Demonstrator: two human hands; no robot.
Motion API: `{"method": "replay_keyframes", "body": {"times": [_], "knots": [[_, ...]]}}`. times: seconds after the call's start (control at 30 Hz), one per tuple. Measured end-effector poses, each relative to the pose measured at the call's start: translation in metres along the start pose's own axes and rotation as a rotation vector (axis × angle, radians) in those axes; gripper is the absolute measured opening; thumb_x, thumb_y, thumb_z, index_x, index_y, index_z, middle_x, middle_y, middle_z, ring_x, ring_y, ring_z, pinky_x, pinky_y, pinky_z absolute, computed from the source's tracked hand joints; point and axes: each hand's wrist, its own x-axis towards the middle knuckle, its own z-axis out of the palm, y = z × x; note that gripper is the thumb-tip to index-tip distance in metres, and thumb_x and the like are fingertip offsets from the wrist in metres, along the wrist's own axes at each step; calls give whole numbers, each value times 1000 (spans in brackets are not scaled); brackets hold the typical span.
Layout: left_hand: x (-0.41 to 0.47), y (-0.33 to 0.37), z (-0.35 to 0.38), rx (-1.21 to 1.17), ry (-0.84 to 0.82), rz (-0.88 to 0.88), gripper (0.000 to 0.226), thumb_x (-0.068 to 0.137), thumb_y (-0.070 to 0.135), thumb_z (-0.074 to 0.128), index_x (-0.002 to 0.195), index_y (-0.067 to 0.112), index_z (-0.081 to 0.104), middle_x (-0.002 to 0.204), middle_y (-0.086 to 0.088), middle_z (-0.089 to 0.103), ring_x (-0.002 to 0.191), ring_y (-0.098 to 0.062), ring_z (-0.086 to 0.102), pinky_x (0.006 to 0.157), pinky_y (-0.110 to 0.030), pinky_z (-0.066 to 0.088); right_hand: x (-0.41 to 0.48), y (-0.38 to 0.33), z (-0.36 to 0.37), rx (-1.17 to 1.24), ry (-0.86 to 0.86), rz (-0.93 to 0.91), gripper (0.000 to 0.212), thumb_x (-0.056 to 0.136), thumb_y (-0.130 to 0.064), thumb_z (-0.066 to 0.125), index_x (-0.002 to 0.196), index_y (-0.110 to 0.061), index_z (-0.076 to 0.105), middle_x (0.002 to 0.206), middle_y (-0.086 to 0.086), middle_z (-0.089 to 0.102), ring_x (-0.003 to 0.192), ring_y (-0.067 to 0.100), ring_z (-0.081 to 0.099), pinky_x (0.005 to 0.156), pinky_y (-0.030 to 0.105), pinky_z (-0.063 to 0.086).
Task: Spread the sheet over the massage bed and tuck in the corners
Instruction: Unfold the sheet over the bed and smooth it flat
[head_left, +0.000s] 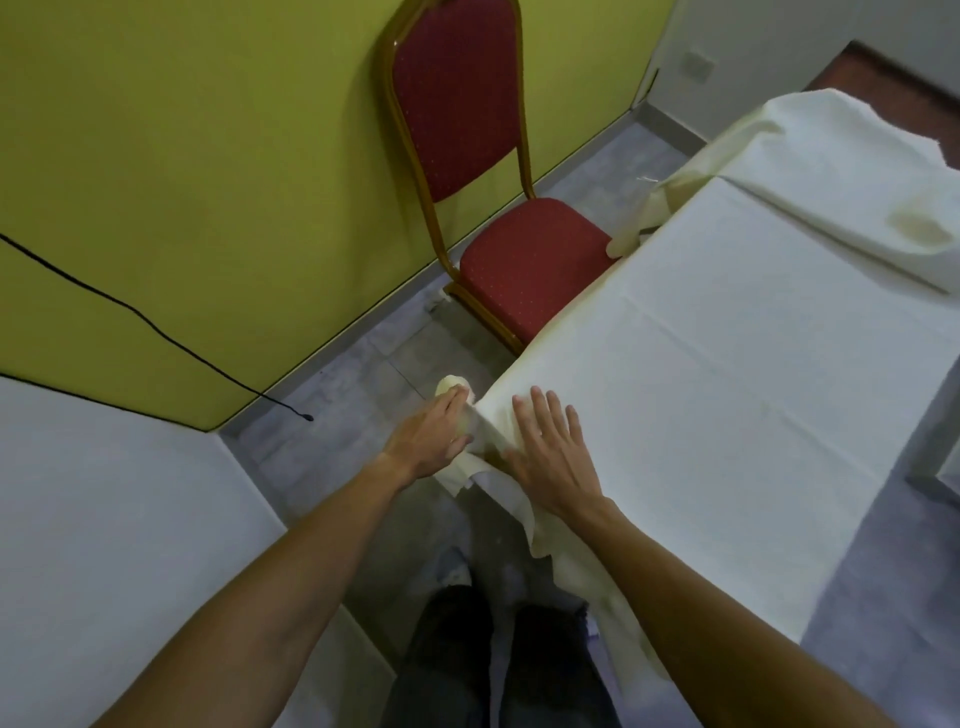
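A cream sheet covers the massage bed, which runs from the near corner off to the right. My right hand lies flat and open on top of the sheet at the bed's near left corner. My left hand presses against the side of that corner, fingers extended on the hanging fold of sheet. A loose flap hangs down below my right wrist. A second cream cloth with a yellowish stain lies over the far end of the bed.
A red padded chair with a gold frame stands against the green wall, touching the bed's left side. A black cable runs down the wall to the grey tiled floor. My legs stand below the corner.
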Motion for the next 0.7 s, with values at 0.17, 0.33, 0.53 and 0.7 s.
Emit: {"method": "replay_keyframes", "body": {"times": [0.17, 0.33, 0.53, 0.7], "knots": [[17, 11, 11, -164, 60, -15, 54, 98, 31, 53, 145, 12, 36, 138, -11, 53, 118, -28, 57, 90, -43, 52, 0, 10, 20, -34, -15, -45, 71, 105, -59, 17, 158, -24, -13, 166, 3, -22, 150, 28, -23, 124, 50, -9], [13, 0, 24, -154, 78, -16, 28, 100, 35, 48, 123, 19, 49, 121, -6, 64, 100, -24, 66, 80, -40, 59, -1, 10, 23, -38, 12, -67, 71, 103, -58, 13, 158, -21, -11, 165, 4, -22, 150, 27, -26, 122, 48, -15], [7, 8, 17, -134, 125, -8, 31, 98, 27, 54, 125, 15, 48, 116, -7, 63, 94, -22, 65, 72, -29, 55, -3, 9, 23, -6, 2, -66, 77, 102, -62, 19, 159, -19, -10, 166, 5, -20, 150, 28, -23, 123, 49, -12], [-5, 17, 0, -89, 135, 18, 42, 95, 23, 59, 133, 13, 44, 124, -7, 59, 103, -21, 63, 79, -30, 55, -18, 6, 19, 25, -51, -75, 81, 101, -67, 21, 158, -19, -10, 166, 1, -19, 150, 26, -22, 124, 48, -9]]}}
